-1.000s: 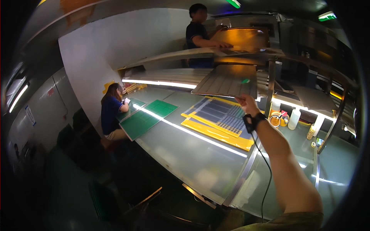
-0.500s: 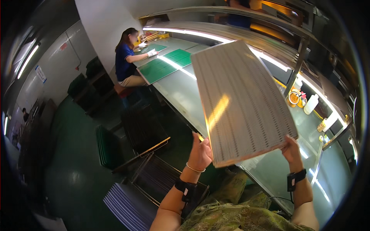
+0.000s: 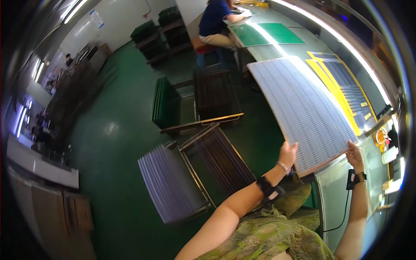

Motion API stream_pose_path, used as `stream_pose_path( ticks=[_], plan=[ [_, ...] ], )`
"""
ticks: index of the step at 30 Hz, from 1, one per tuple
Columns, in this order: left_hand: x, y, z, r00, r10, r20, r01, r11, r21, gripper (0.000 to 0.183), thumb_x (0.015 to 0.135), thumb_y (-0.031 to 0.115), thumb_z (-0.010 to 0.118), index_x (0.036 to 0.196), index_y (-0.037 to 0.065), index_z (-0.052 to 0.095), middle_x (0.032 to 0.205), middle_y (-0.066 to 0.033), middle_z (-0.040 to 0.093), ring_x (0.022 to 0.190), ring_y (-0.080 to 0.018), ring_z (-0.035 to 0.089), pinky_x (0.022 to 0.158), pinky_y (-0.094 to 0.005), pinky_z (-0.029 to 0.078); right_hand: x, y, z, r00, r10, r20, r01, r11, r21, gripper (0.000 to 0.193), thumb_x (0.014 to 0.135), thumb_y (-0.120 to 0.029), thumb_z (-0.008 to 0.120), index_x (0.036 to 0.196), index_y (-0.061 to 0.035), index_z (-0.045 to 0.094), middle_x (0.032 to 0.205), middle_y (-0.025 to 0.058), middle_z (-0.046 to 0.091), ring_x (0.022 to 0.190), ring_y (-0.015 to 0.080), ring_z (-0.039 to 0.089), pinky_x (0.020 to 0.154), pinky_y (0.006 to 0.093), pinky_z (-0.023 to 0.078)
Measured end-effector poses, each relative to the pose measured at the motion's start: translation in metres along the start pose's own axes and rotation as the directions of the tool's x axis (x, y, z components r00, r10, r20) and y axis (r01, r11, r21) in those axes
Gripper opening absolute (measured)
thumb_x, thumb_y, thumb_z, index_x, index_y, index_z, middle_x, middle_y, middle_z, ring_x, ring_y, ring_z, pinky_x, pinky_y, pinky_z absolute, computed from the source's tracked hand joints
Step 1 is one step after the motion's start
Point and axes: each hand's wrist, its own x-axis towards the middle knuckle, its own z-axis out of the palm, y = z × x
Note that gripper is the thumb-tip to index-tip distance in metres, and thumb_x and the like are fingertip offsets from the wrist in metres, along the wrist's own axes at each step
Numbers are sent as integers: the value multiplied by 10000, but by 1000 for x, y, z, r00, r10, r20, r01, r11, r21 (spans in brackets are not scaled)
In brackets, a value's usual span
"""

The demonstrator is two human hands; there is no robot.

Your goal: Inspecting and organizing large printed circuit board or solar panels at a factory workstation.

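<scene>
While left hand (image 3: 288,154) and right hand (image 3: 355,157) grip panel (image 3: 303,108) near its close corners, panel overlaps left side of table (image 3: 336,187), contact unclear; best keep fingers at rim, sides level.

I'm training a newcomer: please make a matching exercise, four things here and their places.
1. large grey dotted panel
2. flat green rectangular board
3. flat yellow-edged dark sheets
4. row of pale bluish panels

A. in a low rack
B. beside the seated co-worker
C. held by left hand and right hand
D. on table, right of panel

Pairs: 1-C; 2-B; 3-D; 4-A
</scene>
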Motion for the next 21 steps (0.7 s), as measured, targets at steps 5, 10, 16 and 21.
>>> stream_pose_path(
  ticks=[5,10,16,21],
  plan=[
    [20,-16,3,996,80,32,-85,846,526,301,874,285,509,807,-9,521,773,-210,614,766,-344,606,682,-421,470,-3,20,-30,923,-284,-260,-96,486,-869,233,857,-206,483,754,-1,520,623,107,576,480,174,562,436,292,463],
    [-25,-4,-129,979,157,-128,-4,645,764,381,850,404,487,698,61,558,684,-208,575,651,-399,568,552,-495,410,-133,91,83,992,92,-89,-125,529,-840,333,870,-332,503,758,-19,517,612,146,602,482,206,594,421,286,478],
    [-117,-121,-450,780,-227,-584,626,237,743,290,774,288,536,835,30,653,991,-201,612,955,-367,575,785,-444,467,-258,168,167,789,535,-302,-462,841,283,585,849,-222,542,1373,-122,302,1370,123,356,1292,294,266,1082,415,176],
    [-168,-115,-554,317,-298,-900,947,146,285,268,778,168,496,932,6,645,1014,-195,607,965,-337,586,817,-399,472,-290,228,1,872,112,-477,88,922,376,483,856,-159,480,1288,27,368,1287,183,433,1181,309,404,1031,385,283]
  ],
)
